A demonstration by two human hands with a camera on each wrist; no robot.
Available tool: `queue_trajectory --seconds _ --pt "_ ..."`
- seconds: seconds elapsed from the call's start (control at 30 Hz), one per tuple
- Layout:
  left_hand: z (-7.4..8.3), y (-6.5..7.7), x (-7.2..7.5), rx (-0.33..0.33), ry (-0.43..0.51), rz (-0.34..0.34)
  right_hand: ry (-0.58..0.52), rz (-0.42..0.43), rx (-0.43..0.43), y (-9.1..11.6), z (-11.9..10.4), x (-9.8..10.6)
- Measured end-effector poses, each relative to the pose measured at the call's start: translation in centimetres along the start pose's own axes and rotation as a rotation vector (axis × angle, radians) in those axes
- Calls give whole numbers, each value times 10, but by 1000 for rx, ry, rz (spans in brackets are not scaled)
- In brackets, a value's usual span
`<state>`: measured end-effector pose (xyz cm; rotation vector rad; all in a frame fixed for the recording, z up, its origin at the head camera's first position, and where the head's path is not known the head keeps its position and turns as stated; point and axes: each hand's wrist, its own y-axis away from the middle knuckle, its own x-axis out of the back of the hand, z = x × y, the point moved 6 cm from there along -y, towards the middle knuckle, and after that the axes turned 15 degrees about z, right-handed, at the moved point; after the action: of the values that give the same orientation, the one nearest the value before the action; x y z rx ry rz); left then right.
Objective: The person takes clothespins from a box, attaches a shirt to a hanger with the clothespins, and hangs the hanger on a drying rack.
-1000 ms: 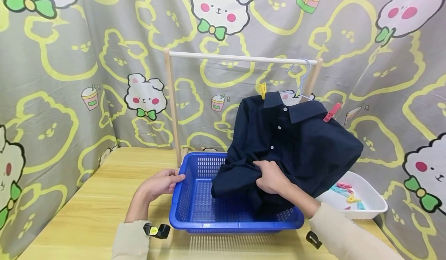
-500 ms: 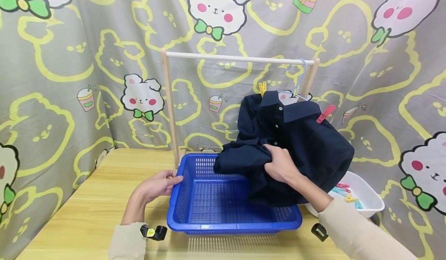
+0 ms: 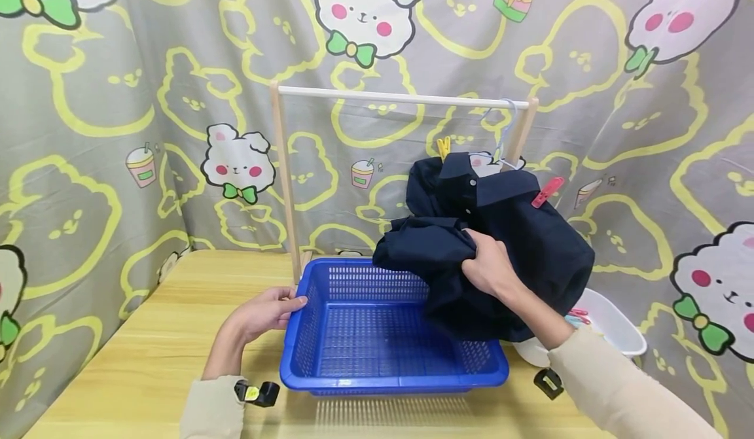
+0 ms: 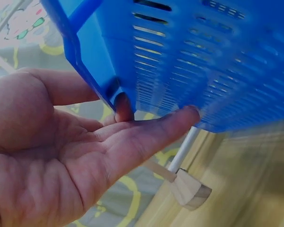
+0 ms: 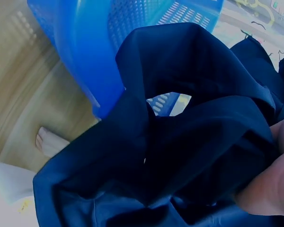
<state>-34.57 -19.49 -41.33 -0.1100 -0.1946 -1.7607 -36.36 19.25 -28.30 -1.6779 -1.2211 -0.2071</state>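
A dark navy button-up shirt [image 3: 518, 229] hangs from a pale blue hanger [image 3: 504, 131] near the right end of the rack. Its lower part is bunched in my right hand [image 3: 491, 265], which grips the cloth above the right side of the blue plastic basket [image 3: 383, 381]. My left hand [image 3: 268, 315] holds the basket's left rim, thumb on top; in the left wrist view, fingers [image 4: 154, 137] reach beneath the rim against the slotted side. A yellow clothespin [image 3: 444, 147] sits at one shoulder of the shirt, a pink clothespin [image 3: 548, 192] at the other.
The rack has a white rail [image 3: 400, 97] on wooden posts, behind the basket. A white tub [image 3: 618, 324] with several coloured clothespins stands at the right, partly hidden by the shirt and arm. A patterned curtain [image 3: 365, 164] closes off the wooden table [image 3: 153, 334] behind.
My right hand has lifted the bunched shirt up and to the right, so more of the basket's inside shows. The left hand stays on the rim. The view has shifted slightly.
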Motion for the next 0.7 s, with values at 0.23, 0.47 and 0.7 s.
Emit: queue_trajectory --seconds 0.23,0.47,0.7 --pt "1 1 -1 -9 -12 8 43 14 -15 -6 6 6" --pt "4 1 -2 2 -37 12 49 14 -22 -10 9 10" --pt "7 5 0 21 -102 70 55 28 -21 -11 11 11"
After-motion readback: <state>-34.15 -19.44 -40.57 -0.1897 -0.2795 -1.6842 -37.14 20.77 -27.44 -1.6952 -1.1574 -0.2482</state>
